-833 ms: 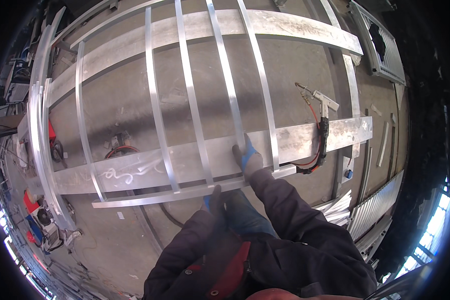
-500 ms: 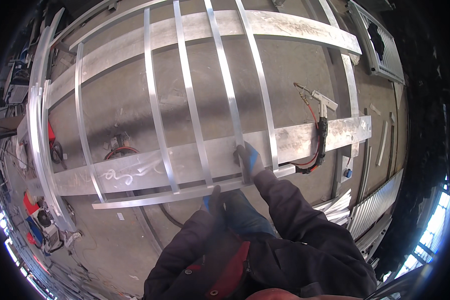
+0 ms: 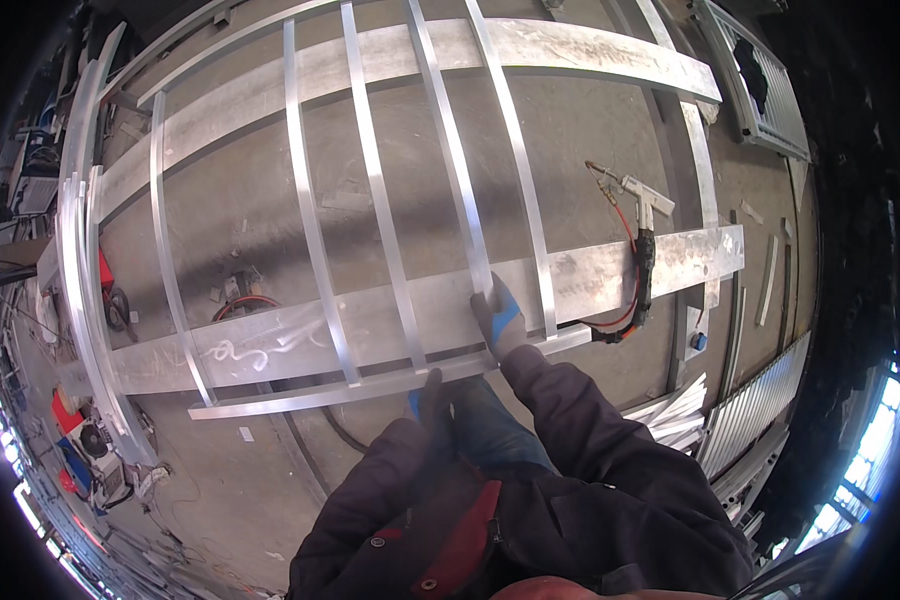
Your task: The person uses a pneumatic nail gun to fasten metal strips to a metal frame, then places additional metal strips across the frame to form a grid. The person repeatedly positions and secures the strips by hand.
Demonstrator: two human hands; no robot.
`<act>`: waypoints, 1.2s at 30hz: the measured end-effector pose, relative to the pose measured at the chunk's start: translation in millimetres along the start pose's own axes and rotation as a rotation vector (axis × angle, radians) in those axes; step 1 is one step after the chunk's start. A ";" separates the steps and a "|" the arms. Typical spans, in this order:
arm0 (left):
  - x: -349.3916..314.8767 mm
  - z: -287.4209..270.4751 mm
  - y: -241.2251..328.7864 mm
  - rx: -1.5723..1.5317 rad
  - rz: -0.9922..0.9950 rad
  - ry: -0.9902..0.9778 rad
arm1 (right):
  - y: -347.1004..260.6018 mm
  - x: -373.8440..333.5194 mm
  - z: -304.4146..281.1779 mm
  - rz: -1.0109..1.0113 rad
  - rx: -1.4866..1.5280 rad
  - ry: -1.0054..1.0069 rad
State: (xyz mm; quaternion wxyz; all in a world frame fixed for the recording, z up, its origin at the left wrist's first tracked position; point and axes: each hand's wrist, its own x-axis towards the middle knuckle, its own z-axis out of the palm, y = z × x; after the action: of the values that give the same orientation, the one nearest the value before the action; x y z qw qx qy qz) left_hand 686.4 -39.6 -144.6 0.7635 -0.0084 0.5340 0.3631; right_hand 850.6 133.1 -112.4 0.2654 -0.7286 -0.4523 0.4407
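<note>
My right hand point(image 3: 501, 318), in a grey and blue work glove, is wrapped round the near end of a square metal bar point(image 3: 457, 172). That end is partly hidden by the hand, just above the near metal rail point(image 3: 290, 401). My left hand point(image 3: 430, 396), also gloved, is at the near edge of this rail with fingertips closed on it; the rest of its grip is hidden. Other bars point(image 3: 372, 175) run parallel from the near rail to the far side, forming a ladder-like frame laid across two wide metal beams point(image 3: 670, 262).
A white welding gun point(image 3: 648, 200) with a black sleeve and red hose rests on the right of the near beam. Long metal profiles point(image 3: 73, 245) lie along the left. On the floor are a red machine point(image 3: 67, 412) at left and metal strips point(image 3: 673, 412) at right.
My right hand has shifted slightly down the bar's near end, and that bar appears a little further right. My left hand stays at the rail. The view has moved slightly.
</note>
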 end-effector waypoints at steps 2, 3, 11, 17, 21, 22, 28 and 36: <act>-1.7 0.8 0.3 -0.007 -0.019 0.005 | -4.0 -2.3 -2.6 -0.004 0.008 -0.031; -1.6 0.1 -0.9 0.004 0.034 -0.028 | -6.3 -3.8 -4.1 0.034 0.009 -0.048; 8.4 -0.5 -24.8 -0.070 0.102 0.065 | -19.1 -4.8 2.8 0.144 -0.232 -0.027; -4.7 15.4 -5.2 -0.038 0.088 0.107 | -19.0 -4.7 -12.2 0.189 -0.521 -0.243; -7.1 19.4 3.0 0.047 0.139 0.085 | -18.0 -9.0 -12.9 0.191 -0.549 -0.298; -6.3 17.6 2.8 0.001 0.133 0.094 | -17.1 -9.7 -11.0 0.174 -0.536 -0.289; 3.9 0.4 -13.1 0.054 0.087 0.084 | -12.2 -10.5 -4.7 0.142 -0.494 -0.260; 11.1 -4.1 -27.9 -0.109 0.096 0.075 | -17.3 -6.9 -1.8 0.125 -0.490 -0.250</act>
State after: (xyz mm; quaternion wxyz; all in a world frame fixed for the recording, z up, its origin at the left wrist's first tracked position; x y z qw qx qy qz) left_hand 700.7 -55.7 -165.9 0.7229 -0.0378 0.5415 0.4274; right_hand 843.4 134.8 -95.2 -0.0045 -0.7374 -0.5288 0.4203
